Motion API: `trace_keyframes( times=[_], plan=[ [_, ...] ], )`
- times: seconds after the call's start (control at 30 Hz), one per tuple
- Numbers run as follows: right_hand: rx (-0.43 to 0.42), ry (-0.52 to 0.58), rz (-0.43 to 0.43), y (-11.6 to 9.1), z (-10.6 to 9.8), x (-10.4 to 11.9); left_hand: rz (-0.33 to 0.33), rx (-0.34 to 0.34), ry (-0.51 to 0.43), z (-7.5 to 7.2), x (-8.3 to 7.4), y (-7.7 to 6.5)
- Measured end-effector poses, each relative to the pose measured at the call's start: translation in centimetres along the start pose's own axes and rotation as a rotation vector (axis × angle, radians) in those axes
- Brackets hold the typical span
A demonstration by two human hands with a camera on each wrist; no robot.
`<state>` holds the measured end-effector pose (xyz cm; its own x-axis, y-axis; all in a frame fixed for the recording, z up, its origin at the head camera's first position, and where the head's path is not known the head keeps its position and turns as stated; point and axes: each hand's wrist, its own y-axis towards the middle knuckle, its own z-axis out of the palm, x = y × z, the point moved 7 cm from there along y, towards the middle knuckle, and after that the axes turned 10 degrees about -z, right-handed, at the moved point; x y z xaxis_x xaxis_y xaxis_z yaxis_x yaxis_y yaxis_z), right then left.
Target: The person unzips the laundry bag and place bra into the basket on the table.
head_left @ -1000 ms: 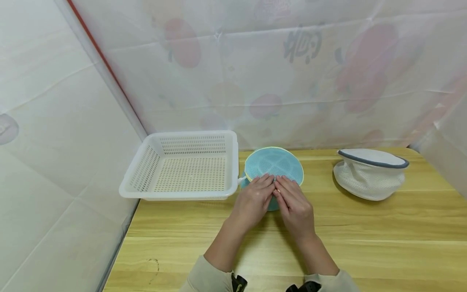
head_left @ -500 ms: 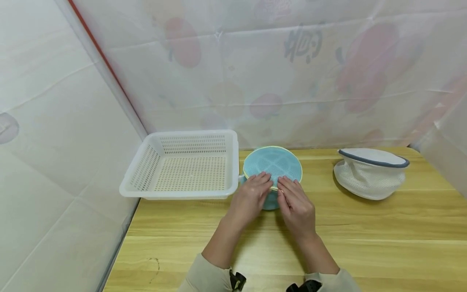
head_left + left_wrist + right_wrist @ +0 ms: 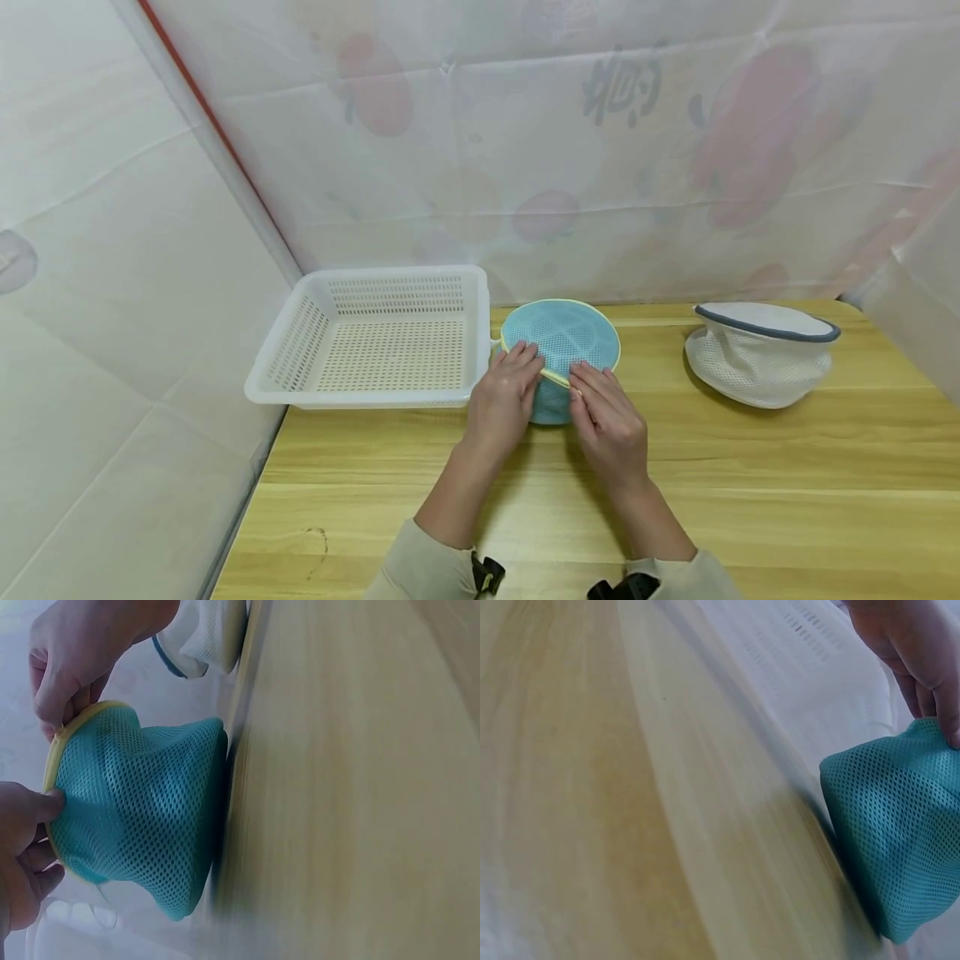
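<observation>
A blue mesh laundry bag point(image 3: 570, 329) with yellow trim stands on the wooden table, its round top tilted toward me. My left hand point(image 3: 501, 404) grips the front-left of the trim, thumb on the near side and fingers over the top. At the front right, my right hand point(image 3: 611, 425) pinches the same trim. A short stretch of yellow edge shows between the hands. In the left wrist view, both thumbs press the rim of the mesh bag point(image 3: 139, 802), and its side wall creases. The right wrist view shows the left hand point(image 3: 922, 652) at the bag's upper edge.
Left of the bag stands a white plastic basket point(image 3: 480, 333) with slotted walls, close beside it. A white mesh laundry bag point(image 3: 765, 367) with grey trim sits at the right. Behind them hangs a printed sheet point(image 3: 480, 167), with another at the left.
My left hand has slid left along the trim, away from the right hand, exposing yellow edge between them. The right hand has shifted only slightly.
</observation>
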<state>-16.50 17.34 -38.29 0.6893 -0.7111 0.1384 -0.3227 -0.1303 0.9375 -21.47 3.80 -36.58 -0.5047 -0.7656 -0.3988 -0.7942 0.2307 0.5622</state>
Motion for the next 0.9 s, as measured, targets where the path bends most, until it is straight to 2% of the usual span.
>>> trace_keyframes(
  times=[0.13,0.33,0.5,0.7,0.9],
  plan=[
    [0.007,0.003,0.001,-0.1,0.2,0.1,0.021,0.032,0.017,0.0,-0.2,-0.1],
    [0.012,-0.005,-0.002,-0.3,0.3,0.2,0.101,0.103,0.073,0.3,-1.5,-0.3],
    [0.017,-0.017,-0.011,-0.3,0.4,0.4,0.152,0.079,0.104,0.7,-2.5,-0.7],
    [0.008,-0.027,-0.008,-0.1,0.0,0.5,0.158,0.066,0.110,0.9,-2.6,-0.8],
    [0.005,-0.029,0.003,0.1,-0.1,0.5,0.156,0.065,0.076,0.9,-2.4,-0.7]
  ],
)
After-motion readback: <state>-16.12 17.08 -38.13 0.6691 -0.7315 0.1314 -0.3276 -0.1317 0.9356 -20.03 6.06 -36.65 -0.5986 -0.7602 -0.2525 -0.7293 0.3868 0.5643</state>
